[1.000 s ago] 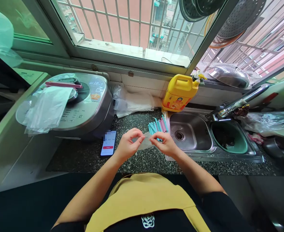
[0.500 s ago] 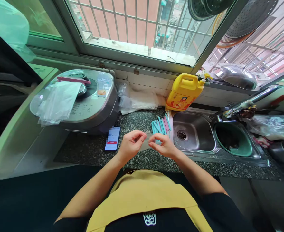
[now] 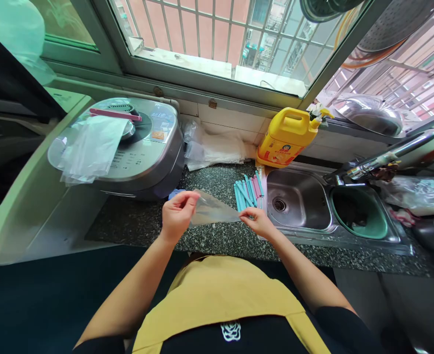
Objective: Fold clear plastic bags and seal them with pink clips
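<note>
On the left, a stack of clear bags [image 3: 93,147] drapes over the lid of the cooker [image 3: 146,162], probably because that broad top serves as a handy shelf; a pink strip [image 3: 115,114] lies across their upper end, perhaps as a weight; a blue sliver, too covered to identify, peeks out just behind the left hand [image 3: 179,214]; that hand's grip is pinched on one end of a clear film [image 3: 213,209], thumb against curled fingers; the film spans the gap between both hands in front of the body, seemingly drawn out so that it lies flat; the teal and pink sticks [image 3: 248,191] sit bunched beside the sink, presumably to be within easy reach; the right hand [image 3: 257,221] closes its grip, thumb to fingertip, on the film's narrow far corner; the yellow jug [image 3: 285,137] stands against the wall behind the sink, likely to be out of the way.

The worktop [image 3: 224,238] is dark, speckled stone; a barred window [image 3: 217,96] runs above it; rightward come the steel sink [image 3: 301,196], the tap [image 3: 360,169] and a green basin [image 3: 386,221].
</note>
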Demonstrator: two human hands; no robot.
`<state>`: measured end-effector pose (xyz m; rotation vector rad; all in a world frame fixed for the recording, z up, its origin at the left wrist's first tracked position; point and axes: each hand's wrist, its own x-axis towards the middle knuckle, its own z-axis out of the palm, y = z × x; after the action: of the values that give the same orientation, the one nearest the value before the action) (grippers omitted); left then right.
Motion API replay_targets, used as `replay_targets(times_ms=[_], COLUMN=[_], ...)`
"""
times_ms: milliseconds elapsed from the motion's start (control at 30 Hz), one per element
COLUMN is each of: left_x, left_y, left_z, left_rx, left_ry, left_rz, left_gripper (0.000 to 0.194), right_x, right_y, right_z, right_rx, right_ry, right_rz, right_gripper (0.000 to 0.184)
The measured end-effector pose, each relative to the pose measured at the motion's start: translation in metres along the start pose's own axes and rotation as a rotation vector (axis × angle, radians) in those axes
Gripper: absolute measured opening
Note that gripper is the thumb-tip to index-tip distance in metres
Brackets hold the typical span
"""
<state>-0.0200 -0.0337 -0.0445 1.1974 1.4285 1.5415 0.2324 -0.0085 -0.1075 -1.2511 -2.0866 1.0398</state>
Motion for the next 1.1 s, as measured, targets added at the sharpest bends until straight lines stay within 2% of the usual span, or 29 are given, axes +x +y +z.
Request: replay_targets(times_ms=[100,200,367,567,667,700,800,833,933,1100], left_x=[0.006,0.01,0.012,0.019,0.024,0.025,0.027,0.028,0.029,0.032], left_y=[-0.009,-0.015,-0.019,-0.031,-0.033,-0.032,-0.03,-0.03,-0.03,-0.036], left_z=[-0.005,-0.005,-0.01,-0.024,-0.026,-0.026,-0.026,-0.027,-0.03,-0.035], left_rx=[-0.046,-0.07,-0.02,0.031,-0.01,-0.027,-0.07,-0.078,-0.088,-0.092], left_ry=[0.064,0.101,0.147,0.247,0.283,0.286,0.298,0.303,0.32,0.338], left_rz=[-0.079,-0.111,-0.068,-0.058,-0.085,-0.091,-0.089,-0.083,-0.076,-0.129], left_gripper=[0.016,0.018,0.017,0.019,0.021,0.021,0.021,0.021,0.021,0.02], right_x=[-0.002,-0.002,-0.001,-0.002,-0.001,0.001,0.006,0.007,0.01,0.009], right_y=[0.009,0.015,0.014,0.01,0.012,0.014,0.019,0.02,0.023,0.028], right_z=[-0.004,-0.006,-0.005,-0.013,-0.015,-0.014,-0.01,-0.009,-0.011,-0.02], right_rx=[-0.003,-0.002,0.004,0.016,0.009,-0.008,-0.048,-0.042,0.035,0.249], right_ry=[0.004,0.0,0.041,0.058,-0.02,-0.049,-0.068,-0.051,0.003,0.04], right_rz=[0.062,0.066,-0.013,-0.019,-0.049,-0.057,-0.065,-0.061,-0.012,0.166], right_gripper=[0.01,0.01,0.013,0.01,0.025,0.025,0.006,0.011,0.014,0.023])
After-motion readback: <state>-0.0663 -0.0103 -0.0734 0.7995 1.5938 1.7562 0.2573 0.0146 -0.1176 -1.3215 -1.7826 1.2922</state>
